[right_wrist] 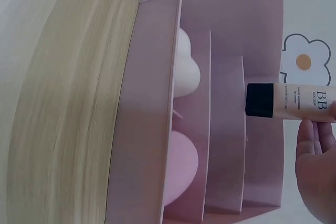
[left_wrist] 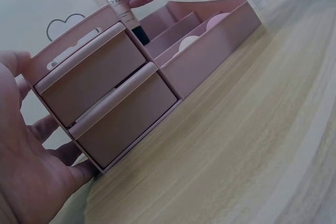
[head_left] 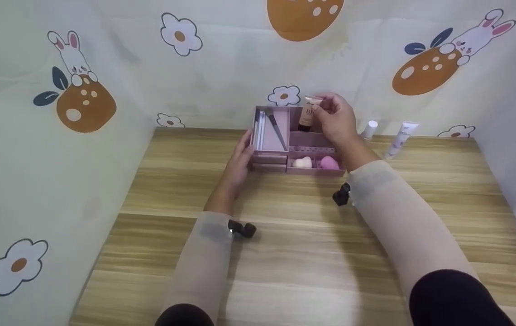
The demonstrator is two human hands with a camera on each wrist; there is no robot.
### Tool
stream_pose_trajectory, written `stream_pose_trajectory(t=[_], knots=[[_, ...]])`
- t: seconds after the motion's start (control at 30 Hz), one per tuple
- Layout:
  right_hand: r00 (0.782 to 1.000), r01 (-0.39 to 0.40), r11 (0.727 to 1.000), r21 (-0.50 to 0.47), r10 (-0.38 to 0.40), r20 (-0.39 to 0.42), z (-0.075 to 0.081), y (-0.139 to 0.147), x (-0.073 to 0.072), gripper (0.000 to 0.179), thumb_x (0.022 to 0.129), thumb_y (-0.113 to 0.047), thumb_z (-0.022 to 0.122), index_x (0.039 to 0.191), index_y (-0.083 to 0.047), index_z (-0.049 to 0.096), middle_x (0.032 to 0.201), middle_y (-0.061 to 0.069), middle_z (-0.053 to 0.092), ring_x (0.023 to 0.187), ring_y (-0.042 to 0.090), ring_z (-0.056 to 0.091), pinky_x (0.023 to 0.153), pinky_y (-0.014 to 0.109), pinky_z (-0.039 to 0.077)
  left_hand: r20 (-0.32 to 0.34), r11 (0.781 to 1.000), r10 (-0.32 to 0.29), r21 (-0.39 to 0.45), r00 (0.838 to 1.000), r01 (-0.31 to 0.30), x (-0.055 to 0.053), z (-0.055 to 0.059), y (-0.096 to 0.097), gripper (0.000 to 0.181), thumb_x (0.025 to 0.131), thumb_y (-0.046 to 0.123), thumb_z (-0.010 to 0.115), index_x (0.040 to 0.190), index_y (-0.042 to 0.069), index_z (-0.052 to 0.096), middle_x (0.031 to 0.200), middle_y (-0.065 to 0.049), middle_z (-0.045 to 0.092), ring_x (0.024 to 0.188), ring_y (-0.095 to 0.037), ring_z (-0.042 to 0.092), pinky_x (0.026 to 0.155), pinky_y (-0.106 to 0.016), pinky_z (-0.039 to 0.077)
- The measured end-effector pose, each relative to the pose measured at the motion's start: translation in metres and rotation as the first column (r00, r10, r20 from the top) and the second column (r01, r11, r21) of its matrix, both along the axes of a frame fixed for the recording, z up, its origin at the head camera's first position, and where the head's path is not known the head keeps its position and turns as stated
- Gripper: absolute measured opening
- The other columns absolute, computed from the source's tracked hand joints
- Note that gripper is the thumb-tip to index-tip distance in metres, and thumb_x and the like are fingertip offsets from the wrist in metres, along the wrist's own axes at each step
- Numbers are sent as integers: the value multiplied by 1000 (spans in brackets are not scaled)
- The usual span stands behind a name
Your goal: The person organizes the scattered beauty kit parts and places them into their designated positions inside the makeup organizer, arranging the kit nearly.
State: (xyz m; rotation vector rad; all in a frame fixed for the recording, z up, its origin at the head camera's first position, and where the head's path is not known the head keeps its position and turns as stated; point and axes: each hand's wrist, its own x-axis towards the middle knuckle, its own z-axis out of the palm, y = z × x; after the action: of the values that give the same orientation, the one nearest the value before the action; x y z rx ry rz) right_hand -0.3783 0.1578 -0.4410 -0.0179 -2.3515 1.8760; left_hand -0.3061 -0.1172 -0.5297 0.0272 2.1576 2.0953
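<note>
My right hand (head_left: 337, 115) pinches a beige BB cream tube (head_left: 308, 114) by its flat end, black cap downward. In the right wrist view the cap overlaps the rear compartment of a pink makeup organizer (right_wrist: 142, 108). Against the organizer's left side rests my left hand (left_wrist: 37, 145), fingers spread along the wall beside two drawers (left_wrist: 126, 124). A white sponge (head_left: 302, 162) and a pink sponge (head_left: 329, 162) sit in the front compartments. Makeup brushes (head_left: 277, 129) lie in the top left tray.
Right of the organizer, a small white-capped bottle (head_left: 370, 129) and a white tube (head_left: 402, 139) stand on the wooden table (head_left: 294, 253). Directly behind the organizer hangs a patterned cloth backdrop (head_left: 231, 68); more cloth borders both sides.
</note>
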Motion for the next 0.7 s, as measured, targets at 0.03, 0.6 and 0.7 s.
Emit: stream_pose_trajectory(t=[0.03,0.6,0.7], knots=[[1000,-7,1000,4,7,-2,-1,-2,-1,25,104,-18,72,128,-18,70,113,-1,69,111,15,65,101,29,57,2,1000,1,-1,1000,-1,0,0,0,52,112,52,40,163,57,31,181,12,16,170,-24,13,136,-53,21],[997,-63,969,238,49,63,-32,-22,-3,26,109,-21,63,132,-11,70,116,7,69,104,18,60,89,29,49,-2,1000,-4,26,1000,4,-2,-1,1,50,113,48,42,162,56,33,181,10,16,169,-23,14,137,-51,22],[994,-77,969,235,55,98,-34,-21,-3,28,111,-21,59,135,-11,68,121,9,71,106,19,61,92,31,50,-2,1000,-6,21,1000,6,-2,-1,1,49,113,49,41,161,58,34,181,11,17,169,-22,14,137,-51,22]])
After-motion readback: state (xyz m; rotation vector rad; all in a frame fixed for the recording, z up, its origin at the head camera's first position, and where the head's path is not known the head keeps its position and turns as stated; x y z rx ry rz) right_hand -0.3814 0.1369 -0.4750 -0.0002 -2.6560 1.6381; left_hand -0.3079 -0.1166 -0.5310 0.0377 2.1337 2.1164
